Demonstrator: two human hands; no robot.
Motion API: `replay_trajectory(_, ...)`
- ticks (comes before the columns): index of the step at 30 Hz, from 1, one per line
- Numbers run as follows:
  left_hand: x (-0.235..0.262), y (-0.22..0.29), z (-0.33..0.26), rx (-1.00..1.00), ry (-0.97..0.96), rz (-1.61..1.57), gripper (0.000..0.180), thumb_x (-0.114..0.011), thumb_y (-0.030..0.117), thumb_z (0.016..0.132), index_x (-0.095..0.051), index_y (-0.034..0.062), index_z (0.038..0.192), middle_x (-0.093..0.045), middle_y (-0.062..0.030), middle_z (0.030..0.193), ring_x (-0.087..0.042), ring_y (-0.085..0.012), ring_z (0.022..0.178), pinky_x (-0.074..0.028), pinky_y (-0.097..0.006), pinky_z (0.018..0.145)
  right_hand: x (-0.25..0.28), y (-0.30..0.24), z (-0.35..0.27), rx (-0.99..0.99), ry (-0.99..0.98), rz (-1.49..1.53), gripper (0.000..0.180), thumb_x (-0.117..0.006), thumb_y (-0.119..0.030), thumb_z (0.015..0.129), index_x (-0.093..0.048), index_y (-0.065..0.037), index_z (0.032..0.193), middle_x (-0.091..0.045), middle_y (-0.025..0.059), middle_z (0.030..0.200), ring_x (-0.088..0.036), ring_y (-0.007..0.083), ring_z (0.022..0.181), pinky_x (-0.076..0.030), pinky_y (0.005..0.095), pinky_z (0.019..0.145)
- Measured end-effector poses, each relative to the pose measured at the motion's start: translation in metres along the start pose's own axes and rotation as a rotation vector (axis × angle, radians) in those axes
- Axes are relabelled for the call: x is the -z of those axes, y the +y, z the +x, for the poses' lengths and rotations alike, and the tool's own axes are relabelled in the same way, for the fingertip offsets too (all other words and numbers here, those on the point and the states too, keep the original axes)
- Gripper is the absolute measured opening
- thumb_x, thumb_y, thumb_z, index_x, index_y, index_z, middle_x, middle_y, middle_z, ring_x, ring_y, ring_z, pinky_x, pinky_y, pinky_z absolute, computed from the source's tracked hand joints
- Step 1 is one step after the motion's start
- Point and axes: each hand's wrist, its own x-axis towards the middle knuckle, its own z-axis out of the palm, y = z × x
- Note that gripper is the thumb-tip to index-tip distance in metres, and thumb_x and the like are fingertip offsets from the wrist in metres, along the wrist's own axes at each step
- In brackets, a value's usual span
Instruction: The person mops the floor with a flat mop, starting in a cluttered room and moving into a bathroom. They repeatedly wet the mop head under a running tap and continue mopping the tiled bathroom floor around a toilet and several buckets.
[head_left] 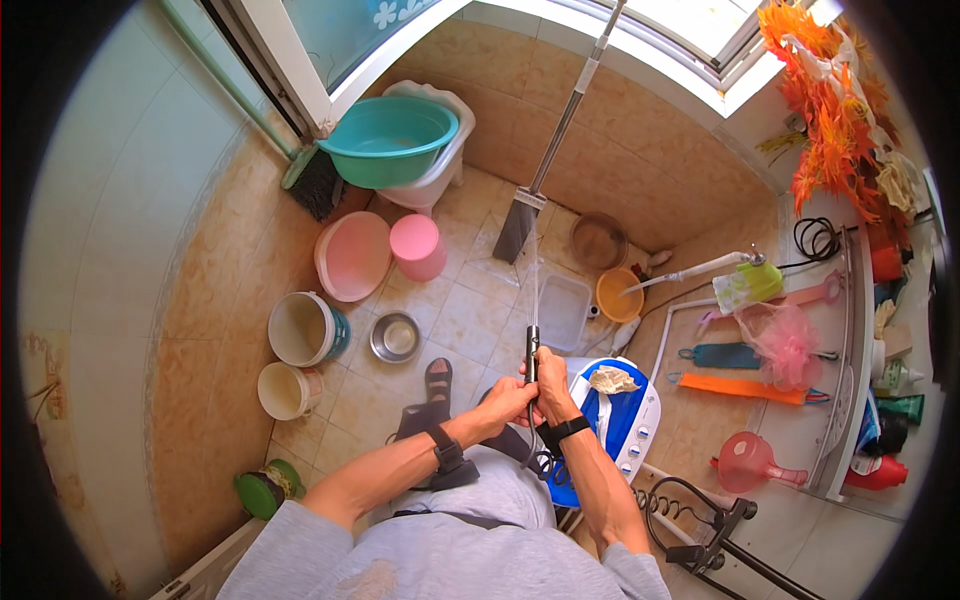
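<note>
A black spray nozzle (532, 345) with a hose sends a thin jet of water forward. My right hand (553, 386) is closed round its handle. Beside it my left hand (507, 402) is closed at the handle's lower end, its fingertips partly hidden. The jet runs toward a flat mop (517, 228) with a dark grey pad and white clamp. Its metal pole leans up toward the window, and nobody holds it. Water lies on the tiles round the pad.
Left are a teal basin (390, 140) on a white stool, a pink basin (353, 257), a pink bucket (418, 247), white buckets and a steel bowl (395, 337). Right are a blue-and-white washing machine (625, 425), a yellow basin (620, 293) and a cluttered shelf (850, 400).
</note>
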Motion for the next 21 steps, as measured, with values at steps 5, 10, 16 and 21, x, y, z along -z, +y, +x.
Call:
replay_trajectory(5, 0.000, 0.002, 0.001, -0.012, 0.009, -0.002, 0.035, -0.051, 0.035, 0.096, -0.068, 0.0069, 0.085, -0.071, -0.0055, 0.077, -0.066, -0.0115, 0.064, -0.051, -0.024, 0.058, 0.003, 0.001, 0.007, 0.024, -0.012, -0.035, 0.027, -0.051, -0.025, 0.080, -0.062, -0.001, 0.078, -0.061, 0.0085, 0.067, -0.050, 0.0182, 0.053, -0.040, 0.0334, 0.051)
replay_trajectory(10, -0.001, 0.006, 0.000, -0.006, 0.030, 0.005, 0.035, -0.051, 0.034, 0.095, -0.068, 0.0064, 0.083, -0.071, -0.0057, 0.076, -0.066, -0.0117, 0.063, -0.050, -0.023, 0.057, 0.003, 0.004, 0.017, 0.009, 0.009, -0.105, 0.026, -0.051, -0.025, 0.081, -0.061, -0.001, 0.077, -0.061, 0.0084, 0.067, -0.050, 0.0180, 0.054, -0.040, 0.0334, 0.051)
replay_trajectory(16, 0.001, 0.004, 0.003, 0.007, 0.045, -0.004, 0.033, -0.052, 0.033, 0.095, -0.068, 0.0058, 0.085, -0.071, -0.0055, 0.076, -0.068, -0.0120, 0.064, -0.051, -0.024, 0.056, 0.001, 0.004, 0.013, -0.045, -0.043, 0.019, 0.024, -0.051, -0.024, 0.081, -0.060, -0.003, 0.075, -0.060, 0.0088, 0.067, -0.050, 0.0183, 0.054, -0.040, 0.0338, 0.051)
replay_trajectory(21, 0.002, -0.002, 0.009, 0.083, 0.043, -0.006, 0.031, -0.053, 0.032, 0.096, -0.068, 0.0066, 0.087, -0.071, -0.0051, 0.075, -0.068, -0.0121, 0.063, -0.051, -0.024, 0.056, 0.003, 0.014, 0.019, -0.127, -0.023, 0.040, 0.020, -0.052, -0.021, 0.080, -0.059, -0.002, 0.075, -0.061, 0.0099, 0.066, -0.053, 0.0200, 0.054, -0.044, 0.0349, 0.052)
